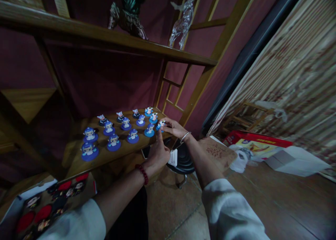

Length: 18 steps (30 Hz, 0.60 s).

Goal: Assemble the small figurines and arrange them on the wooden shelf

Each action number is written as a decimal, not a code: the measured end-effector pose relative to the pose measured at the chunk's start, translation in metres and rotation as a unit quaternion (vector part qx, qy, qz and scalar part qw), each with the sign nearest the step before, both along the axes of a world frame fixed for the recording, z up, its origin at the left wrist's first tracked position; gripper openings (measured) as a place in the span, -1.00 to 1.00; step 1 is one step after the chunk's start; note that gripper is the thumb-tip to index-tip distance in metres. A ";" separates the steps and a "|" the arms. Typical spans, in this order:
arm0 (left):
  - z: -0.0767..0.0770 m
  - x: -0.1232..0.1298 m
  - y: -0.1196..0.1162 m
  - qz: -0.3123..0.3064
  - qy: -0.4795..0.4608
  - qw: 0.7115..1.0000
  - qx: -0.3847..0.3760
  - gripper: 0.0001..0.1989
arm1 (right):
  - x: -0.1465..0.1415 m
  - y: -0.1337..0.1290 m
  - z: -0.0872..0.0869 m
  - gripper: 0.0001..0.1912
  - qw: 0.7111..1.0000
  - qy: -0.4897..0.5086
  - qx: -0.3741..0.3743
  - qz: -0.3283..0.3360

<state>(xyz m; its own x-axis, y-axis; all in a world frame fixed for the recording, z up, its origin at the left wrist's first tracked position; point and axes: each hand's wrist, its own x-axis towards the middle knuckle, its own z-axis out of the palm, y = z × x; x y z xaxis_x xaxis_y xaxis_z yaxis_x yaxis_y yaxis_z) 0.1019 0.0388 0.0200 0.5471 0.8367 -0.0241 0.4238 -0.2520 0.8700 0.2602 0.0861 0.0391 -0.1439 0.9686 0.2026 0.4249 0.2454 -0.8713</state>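
A small blue-and-white figurine on a round blue base stands at the front right corner of the wooden shelf. My right hand is closed on it, thumb and fingers at its side. From below, my left hand reaches up with one finger stretched to the base's front edge; its other fingers are partly hidden. Similar blue figurines stand just to the left and behind. Further left are rows of purple-haired figurines on purple bases, with several dark-based ones at the back.
Overhead, an upper shelf carries a clear deer-like ornament and a green statue. An open box of red and black figurines sits lower left. Below are a black stool, a paper bag and a white box.
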 end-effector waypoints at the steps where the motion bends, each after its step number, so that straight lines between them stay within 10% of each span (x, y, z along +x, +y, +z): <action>1: 0.001 0.000 0.000 0.000 0.003 1.000 0.001 -0.11 | -0.001 -0.001 0.000 -0.64 1.000 -0.001 0.000 -0.002; 18: 0.004 -0.002 0.003 -0.010 0.013 1.000 -0.016 -0.14 | 0.002 0.004 -0.003 -0.59 1.000 -0.009 0.002 -0.001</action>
<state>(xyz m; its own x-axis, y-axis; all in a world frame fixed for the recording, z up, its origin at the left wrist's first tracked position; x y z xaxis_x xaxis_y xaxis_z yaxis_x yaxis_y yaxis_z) 0.0996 0.0414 0.0243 0.5619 0.8247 -0.0643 0.4413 -0.2331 0.8666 0.2623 0.0902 0.0358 -0.1454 0.9683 0.2032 0.4414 0.2472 -0.8626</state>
